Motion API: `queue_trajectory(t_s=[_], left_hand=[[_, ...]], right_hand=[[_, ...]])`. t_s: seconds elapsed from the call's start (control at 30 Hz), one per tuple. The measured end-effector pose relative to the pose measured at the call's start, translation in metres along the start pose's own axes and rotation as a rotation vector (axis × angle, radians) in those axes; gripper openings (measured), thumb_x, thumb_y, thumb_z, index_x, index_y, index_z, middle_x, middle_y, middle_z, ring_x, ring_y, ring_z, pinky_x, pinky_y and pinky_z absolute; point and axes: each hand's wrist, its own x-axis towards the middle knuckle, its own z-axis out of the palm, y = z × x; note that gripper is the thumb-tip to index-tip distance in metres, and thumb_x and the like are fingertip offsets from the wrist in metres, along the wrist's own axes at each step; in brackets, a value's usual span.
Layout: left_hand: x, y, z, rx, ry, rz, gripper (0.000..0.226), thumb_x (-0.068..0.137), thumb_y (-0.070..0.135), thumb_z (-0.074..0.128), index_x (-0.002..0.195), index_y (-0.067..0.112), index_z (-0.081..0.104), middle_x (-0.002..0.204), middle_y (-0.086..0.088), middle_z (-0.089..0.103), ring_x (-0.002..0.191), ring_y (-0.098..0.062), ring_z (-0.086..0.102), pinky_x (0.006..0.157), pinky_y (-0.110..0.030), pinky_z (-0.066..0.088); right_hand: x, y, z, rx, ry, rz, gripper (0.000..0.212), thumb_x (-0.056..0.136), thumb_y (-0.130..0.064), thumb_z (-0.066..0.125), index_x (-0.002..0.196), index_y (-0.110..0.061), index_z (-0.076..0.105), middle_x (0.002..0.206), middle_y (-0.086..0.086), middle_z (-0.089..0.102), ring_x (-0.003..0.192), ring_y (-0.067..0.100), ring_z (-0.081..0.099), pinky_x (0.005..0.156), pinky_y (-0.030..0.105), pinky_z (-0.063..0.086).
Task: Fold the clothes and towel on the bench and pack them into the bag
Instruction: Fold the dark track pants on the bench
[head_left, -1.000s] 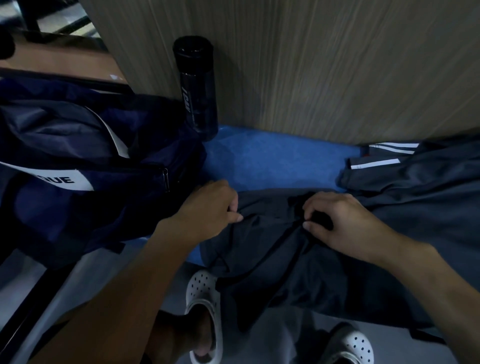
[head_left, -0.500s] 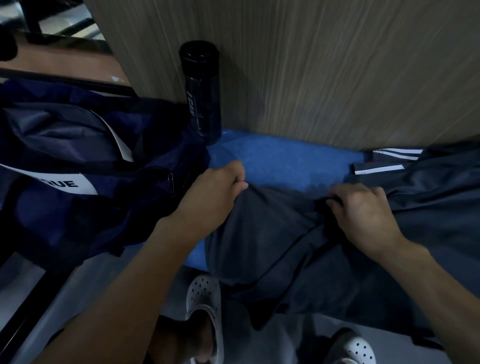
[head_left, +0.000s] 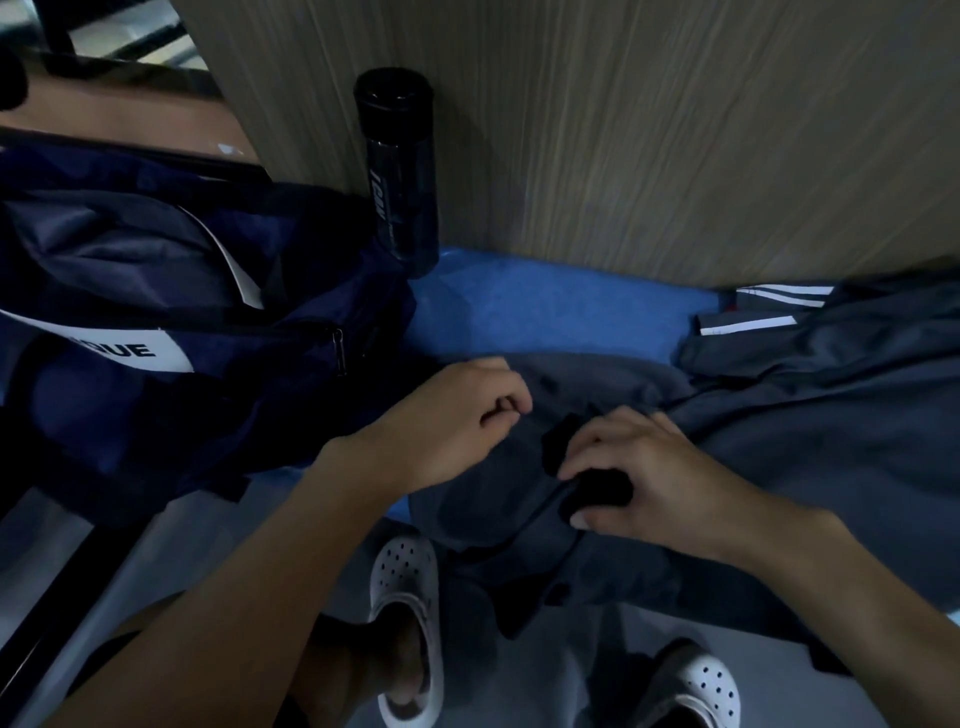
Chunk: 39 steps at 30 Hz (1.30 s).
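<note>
A dark grey garment (head_left: 810, 457) lies spread over the blue bench (head_left: 545, 312) and hangs off its front edge. White-striped dark clothing (head_left: 753, 325) lies behind it at the right. My left hand (head_left: 457, 421) has its fingers curled, pinching the garment's left edge. My right hand (head_left: 639, 473) grips a black collar-like part of the garment (head_left: 592, 488) near the middle. The navy bag (head_left: 171, 322) with a white label sits at the left on the bench, its top open.
A black bottle (head_left: 400, 171) stands upright against the wooden wall panel (head_left: 623, 130), between the bag and the bare blue bench. Below the bench edge are my feet in white clogs (head_left: 410, 623) on a grey floor.
Both hands have drawn back toward me from the far edge of the garment. My right hand now grips the black part near the middle; my left hand has curled at the left edge.
</note>
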Motion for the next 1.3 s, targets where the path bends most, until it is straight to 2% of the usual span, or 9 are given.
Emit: queue_trajectory(t_s=[0.17, 0.3, 0.5, 0.63, 0.73, 0.9, 1.03, 1.17, 1.3], left_hand=[[-0.001, 0.003, 0.009, -0.074, -0.093, -0.016, 0.014, 0.093, 0.011, 0.066, 0.104, 0.017, 0.071, 0.091, 0.014, 0.06, 0.08, 0.0, 0.058, 0.07, -0.011, 0.045], [0.0, -0.003, 0.012, -0.026, -0.206, -0.044, 0.017, 0.092, 0.016, 0.069, 0.109, 0.018, 0.07, 0.099, 0.012, 0.057, 0.08, 0.004, 0.056, 0.07, -0.007, 0.04], [0.001, -0.003, 0.009, -0.058, -0.225, -0.076, 0.021, 0.092, 0.018, 0.069, 0.113, 0.019, 0.069, 0.097, 0.016, 0.054, 0.082, 0.002, 0.056, 0.073, -0.008, 0.042], [0.001, -0.003, 0.006, -0.091, -0.214, -0.097, 0.02, 0.093, 0.019, 0.068, 0.112, 0.019, 0.071, 0.098, 0.013, 0.057, 0.084, 0.0, 0.058, 0.074, -0.009, 0.043], [0.001, -0.003, 0.005, -0.097, -0.215, -0.105, 0.018, 0.092, 0.035, 0.068, 0.104, 0.024, 0.072, 0.097, 0.012, 0.06, 0.085, -0.001, 0.059, 0.073, -0.012, 0.042], [-0.002, -0.005, 0.0, -0.19, -0.339, -0.16, 0.045, 0.063, 0.075, 0.068, 0.082, 0.034, 0.068, 0.102, 0.018, 0.059, 0.095, 0.0, 0.059, 0.087, -0.024, 0.05], [-0.004, -0.007, 0.0, -0.158, -0.401, -0.119, 0.017, 0.077, 0.047, 0.079, 0.086, 0.035, 0.071, 0.117, 0.02, 0.054, 0.107, 0.003, 0.055, 0.095, -0.021, 0.044], [-0.001, -0.005, -0.006, -0.269, -0.284, -0.176, 0.006, 0.089, 0.027, 0.073, 0.083, 0.026, 0.071, 0.096, 0.007, 0.071, 0.091, -0.003, 0.067, 0.092, -0.026, 0.052], [-0.001, -0.004, -0.011, -0.291, -0.194, -0.219, 0.008, 0.095, 0.022, 0.065, 0.093, 0.019, 0.072, 0.086, 0.006, 0.076, 0.084, -0.005, 0.071, 0.082, -0.02, 0.054]], right_hand=[[-0.002, -0.004, 0.005, -0.094, -0.002, -0.036, 0.011, 0.08, -0.036, 0.075, 0.085, -0.038, 0.065, 0.104, -0.023, 0.05, 0.104, 0.0, 0.038, 0.088, 0.03, 0.028], [-0.002, -0.006, 0.002, -0.028, 0.111, -0.001, 0.016, 0.086, -0.024, 0.066, 0.08, -0.033, 0.055, 0.095, -0.019, 0.059, 0.102, -0.002, 0.046, 0.095, 0.026, 0.026], [0.003, -0.004, -0.004, -0.079, -0.011, -0.001, 0.015, 0.082, -0.036, 0.074, 0.094, -0.038, 0.066, 0.103, -0.025, 0.055, 0.11, -0.006, 0.037, 0.096, 0.026, 0.02], [0.006, -0.004, 0.0, -0.101, 0.011, -0.016, 0.015, 0.085, -0.032, 0.07, 0.079, -0.038, 0.057, 0.096, -0.022, 0.054, 0.105, -0.002, 0.038, 0.09, 0.026, 0.021], [0.007, -0.005, -0.002, 0.051, 0.097, 0.016, 0.014, 0.087, -0.026, 0.068, 0.081, -0.033, 0.057, 0.087, -0.017, 0.062, 0.093, 0.0, 0.053, 0.092, 0.023, 0.031], [0.012, -0.008, -0.012, 0.443, 0.257, 0.097, 0.018, 0.09, -0.003, 0.063, 0.082, -0.018, 0.06, 0.078, -0.01, 0.063, 0.077, 0.005, 0.06, 0.074, 0.014, 0.044], [0.017, -0.004, -0.014, 0.575, 0.379, 0.188, 0.021, 0.093, 0.001, 0.057, 0.082, -0.017, 0.057, 0.079, -0.002, 0.062, 0.074, 0.003, 0.057, 0.073, 0.017, 0.045], [0.018, 0.006, -0.015, 0.508, 0.417, 0.233, 0.015, 0.094, -0.003, 0.056, 0.084, -0.014, 0.057, 0.079, 0.005, 0.06, 0.075, 0.013, 0.057, 0.075, 0.032, 0.047], [0.013, 0.011, -0.014, 0.245, 0.406, 0.15, 0.009, 0.091, -0.023, 0.065, 0.1, -0.021, 0.064, 0.1, -0.01, 0.06, 0.1, 0.012, 0.059, 0.093, 0.033, 0.046]])
